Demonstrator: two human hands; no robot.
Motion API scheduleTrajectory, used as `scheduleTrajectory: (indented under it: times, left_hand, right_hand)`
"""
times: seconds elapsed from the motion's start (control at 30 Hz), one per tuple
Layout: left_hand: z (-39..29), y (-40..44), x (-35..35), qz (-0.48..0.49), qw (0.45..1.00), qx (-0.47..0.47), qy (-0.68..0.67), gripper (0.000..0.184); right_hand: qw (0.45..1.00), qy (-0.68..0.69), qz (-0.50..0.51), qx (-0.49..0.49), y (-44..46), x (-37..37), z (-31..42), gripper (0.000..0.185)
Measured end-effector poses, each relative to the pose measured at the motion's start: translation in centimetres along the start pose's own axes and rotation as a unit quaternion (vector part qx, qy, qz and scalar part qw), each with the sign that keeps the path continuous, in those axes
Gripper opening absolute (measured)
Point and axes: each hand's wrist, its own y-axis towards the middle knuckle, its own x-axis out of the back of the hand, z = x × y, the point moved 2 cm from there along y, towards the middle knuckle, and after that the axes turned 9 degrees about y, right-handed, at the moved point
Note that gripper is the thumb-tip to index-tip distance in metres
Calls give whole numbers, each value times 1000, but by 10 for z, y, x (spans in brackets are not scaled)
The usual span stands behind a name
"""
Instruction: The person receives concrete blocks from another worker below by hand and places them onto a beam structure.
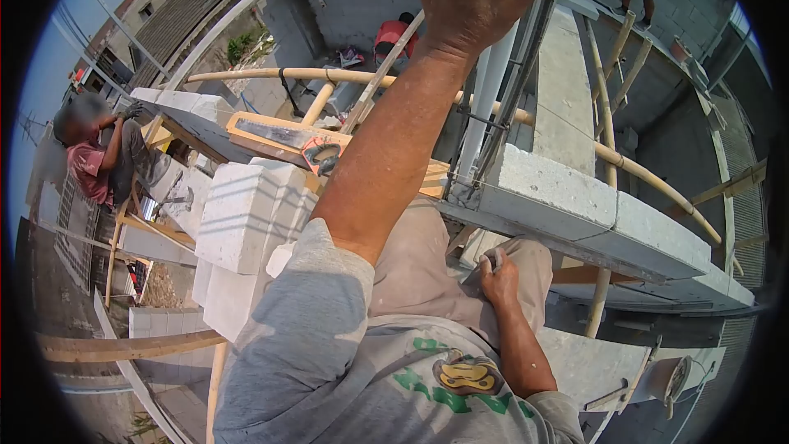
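Observation:
My left hand [464, 4] is raised at the top edge, beside the upper ends of the pale pipes [491, 74] and the steel rebar [518, 74]. Its thumb sticks out to the right; the other fingers are hidden or cut off, so its grip does not show. My right hand [499, 277] rests on my thigh with curled fingers, and whatever is in them is too small to make out. A handsaw [316, 152] with an orange-and-grey handle lies on a wooden board [246, 125] left of my forearm. White blocks [238, 218] are stacked at my left.
A block wall [567, 189] runs across on the right, with bamboo poles [657, 177] around it. A hammer [179, 197] lies on blocks near a seated person [94, 156]. Another person in red [393, 35] is below; someone stands top right. A bucket [666, 378] sits lower right.

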Motion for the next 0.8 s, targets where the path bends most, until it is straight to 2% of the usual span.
scheduleTrajectory:
  times: [0.03,0.07,0.17,0.27,0.43,0.5,0.53,0.57,0.63,0.7,0.73,0.8]
  left_hand:
    - [0,0,1,13,1000,9,4,90]
    - [-3,-1,2,13,999,33,-7,80]
    - [14,-5,-10,15,999,-21,-20,67]
    - [3,-3,-7,-11,997,-24,-67,57]
    - [0,-2,-3,25,998,12,-61,60]
    - [1,-2,-2,49,998,21,-35,61]
    - [2,-3,-6,-20,999,-13,-41,65]
    - [1,-4,-7,-8,998,7,-60,64]
    - [-2,-4,-5,15,994,44,-98,63]
    - [-3,-3,-7,7,994,41,-104,61]
    - [-2,-3,-8,4,993,45,-112,61]
    - [-3,-5,-6,14,993,64,-102,60]
  right_hand:
    - [1000,6,3,-16,-1,0,1,17]
    - [1000,4,10,-21,0,2,4,17]
    - [1000,25,5,-4,-1,6,14,15]
    - [1000,24,-5,-2,-2,5,12,14]
    - [1000,-1,-16,-7,-1,3,11,14]
    - [999,4,-1,-37,-2,5,12,16]
    - [999,6,3,-44,-3,5,12,17]
    - [999,7,8,-51,-3,6,13,18]
    - [1000,-19,-21,1,-1,7,14,17]
    - [997,-43,-47,50,-2,9,15,18]
    - [997,-74,-16,33,3,19,26,24]
    - [978,-142,-82,130,25,42,45,32]
